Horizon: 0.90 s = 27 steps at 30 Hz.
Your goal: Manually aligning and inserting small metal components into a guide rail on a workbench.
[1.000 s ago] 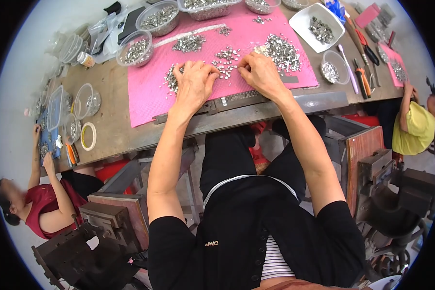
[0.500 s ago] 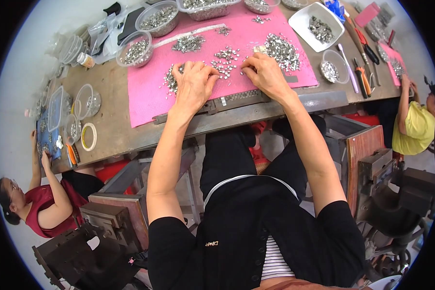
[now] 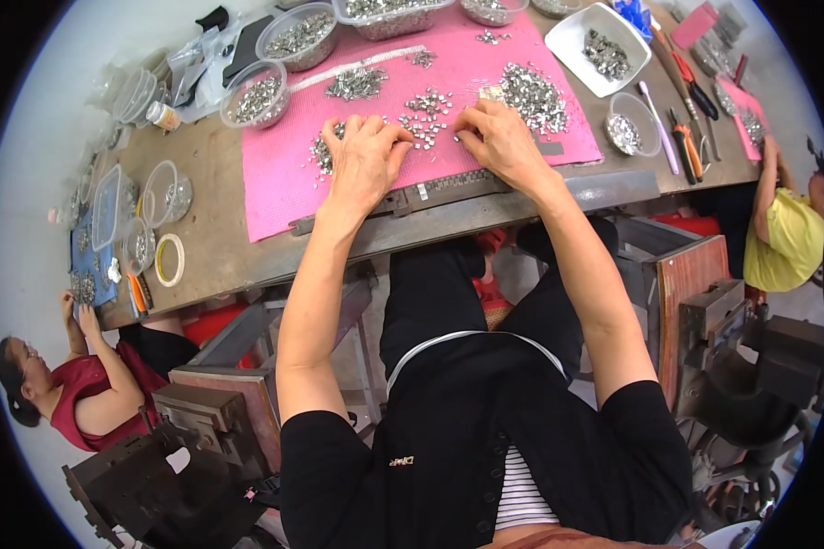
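Observation:
Both my hands are over a pink mat (image 3: 279,197) strewn with small shiny metal pieces. My left hand (image 3: 364,157) is bent beside a loose pile of these pieces (image 3: 322,154), thumb and forefinger drawn together near the middle pile (image 3: 426,117). My right hand (image 3: 499,145) is curled, its thumb and forefinger pinched just right of that middle pile. Whatever lies between the fingertips of either hand is too small to make out. Below my hands, a narrow dark metal bar (image 3: 444,190) runs along the mat's front edge, with a few light pieces on it.
A large pile of metal pieces (image 3: 533,99) lies right of my right hand. Around the mat stand a white tray (image 3: 558,41), a round tub (image 3: 652,137) and filled plastic containers (image 3: 284,84). Pliers (image 3: 687,151) lie at right, a tape roll (image 3: 176,261) at left. Co-workers sit at both sides.
My right hand has shifted very slightly left; my left hand is nearly where it was. The co-worker at left has drawn both hands together at the table's edge.

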{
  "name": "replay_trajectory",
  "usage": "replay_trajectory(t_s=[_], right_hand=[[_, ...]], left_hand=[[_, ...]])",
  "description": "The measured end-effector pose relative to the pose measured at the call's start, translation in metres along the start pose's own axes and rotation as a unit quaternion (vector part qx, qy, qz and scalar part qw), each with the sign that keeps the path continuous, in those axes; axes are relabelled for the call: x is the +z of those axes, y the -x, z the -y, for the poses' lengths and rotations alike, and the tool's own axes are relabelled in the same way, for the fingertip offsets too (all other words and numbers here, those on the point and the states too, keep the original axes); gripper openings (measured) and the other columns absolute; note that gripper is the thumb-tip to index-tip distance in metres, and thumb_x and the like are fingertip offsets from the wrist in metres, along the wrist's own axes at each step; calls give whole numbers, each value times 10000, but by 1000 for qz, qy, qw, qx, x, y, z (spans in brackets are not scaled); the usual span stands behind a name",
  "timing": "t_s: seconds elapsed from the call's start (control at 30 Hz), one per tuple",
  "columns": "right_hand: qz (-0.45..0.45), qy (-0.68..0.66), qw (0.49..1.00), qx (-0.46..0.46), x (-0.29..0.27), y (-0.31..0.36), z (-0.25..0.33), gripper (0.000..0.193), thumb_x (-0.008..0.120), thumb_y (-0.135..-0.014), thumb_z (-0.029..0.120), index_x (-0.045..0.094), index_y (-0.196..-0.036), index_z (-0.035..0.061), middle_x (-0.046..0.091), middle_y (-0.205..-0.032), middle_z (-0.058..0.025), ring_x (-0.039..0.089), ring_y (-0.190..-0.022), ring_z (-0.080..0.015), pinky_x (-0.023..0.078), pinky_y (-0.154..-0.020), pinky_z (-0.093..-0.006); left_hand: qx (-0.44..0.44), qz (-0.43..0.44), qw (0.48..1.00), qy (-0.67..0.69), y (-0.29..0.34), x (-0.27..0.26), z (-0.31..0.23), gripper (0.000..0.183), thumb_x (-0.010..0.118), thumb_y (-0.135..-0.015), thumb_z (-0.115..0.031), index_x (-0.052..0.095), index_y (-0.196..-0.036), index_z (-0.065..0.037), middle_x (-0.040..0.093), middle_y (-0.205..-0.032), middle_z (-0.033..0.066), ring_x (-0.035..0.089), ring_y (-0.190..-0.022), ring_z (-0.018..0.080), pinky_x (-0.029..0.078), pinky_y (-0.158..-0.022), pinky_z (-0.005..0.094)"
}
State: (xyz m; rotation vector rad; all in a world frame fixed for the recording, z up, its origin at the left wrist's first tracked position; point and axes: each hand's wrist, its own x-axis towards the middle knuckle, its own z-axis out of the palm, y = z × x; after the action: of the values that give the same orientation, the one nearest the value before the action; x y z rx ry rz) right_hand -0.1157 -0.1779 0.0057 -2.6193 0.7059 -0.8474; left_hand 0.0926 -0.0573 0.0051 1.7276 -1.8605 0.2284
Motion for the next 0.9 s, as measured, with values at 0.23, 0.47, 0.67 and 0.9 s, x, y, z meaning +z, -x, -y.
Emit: replay_trajectory(t_s=[0.23, 0.47, 0.67, 0.9], right_hand=[[-15, -18, 1000, 18, 5, 2, -4, 127, 732, -823, 83, 695, -932, 30, 609, -831, -125, 634, -818, -322, 508, -746, -428], [-11, 38, 999, 7, 5, 2, 3, 88, 696, -832, 103, 667, -866, 28, 618, -868, -130, 620, -886, -335, 487, -814, -462], [-17, 38, 999, -28, 5, 3, -3, 92, 678, -850, 94, 652, -886, 14, 608, -878, -144, 619, -874, -343, 487, -787, -448], [-1, -28, 1000, 2, -21, 20, -10, 105, 691, -850, 74, 658, -879, -21, 613, -802, -146, 639, -727, -318, 511, -666, -416]], left_hand=[[2, -5, 1000, 20, 3, 3, -1, 75, 771, -843, -201, 752, -907, -168, 624, -881, 10, 575, -963, 233, 296, -1054, 568], [30, 4, 1000, -2, -1, -2, -4, 88, 776, -832, -198, 748, -900, -150, 623, -885, 8, 579, -968, 226, 300, -1062, 585], [71, 30, 997, -20, -7, -2, -4, 104, 760, -835, -175, 710, -909, -123, 628, -899, 17, 586, -970, 229, 304, -1064, 601], [79, -6, 995, 68, 0, -3, -52, 95, 751, -841, -175, 689, -903, -137, 604, -876, 24, 582, -956, 232, 304, -1063, 570]])
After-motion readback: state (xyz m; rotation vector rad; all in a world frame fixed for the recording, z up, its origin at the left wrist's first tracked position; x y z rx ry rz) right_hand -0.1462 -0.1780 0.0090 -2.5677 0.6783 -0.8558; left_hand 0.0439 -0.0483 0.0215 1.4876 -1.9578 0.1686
